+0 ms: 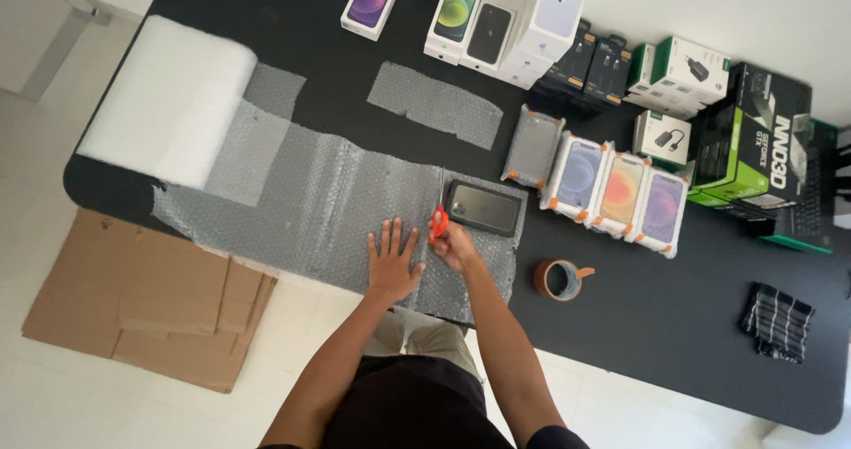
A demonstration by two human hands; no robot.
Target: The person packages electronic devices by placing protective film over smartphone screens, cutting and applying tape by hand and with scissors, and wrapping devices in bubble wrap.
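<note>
While the right hand (454, 247) grips orange-handled scissors (439, 217), its fingers clamped on the handles, the blades point toward the far edge of the surface (674, 316) and stand in a sheet of bubble wrap (328, 205). That sheet runs along the near edge of the black surface, from a white roll (164, 99) at the left end to a point just past the scissors. A dark flat box (483, 208) lies on the sheet, immediately right of the blades. The left hand (393, 263) presses flat on the wrap just left of the scissors, fingers spread apart and holding nothing.

A smaller cut piece of bubble wrap (434, 103) lies apart toward the far edge. One wrapped box (532, 148) and three wrapped boxes with orange tape at the corners (620, 192) stand right of the sheet. A roll of brown tape (560, 280) sits near the near edge, right of the right forearm. Unwrapped phone boxes (461, 15) line the far edge; small black and white accessory boxes (665, 77) and a larger green and black box (753, 139) occupy the far right corner. A striped dark cloth (778, 321) lies toward the right end. Flattened cardboard (151, 298) lies on the floor beyond the near left corner.
</note>
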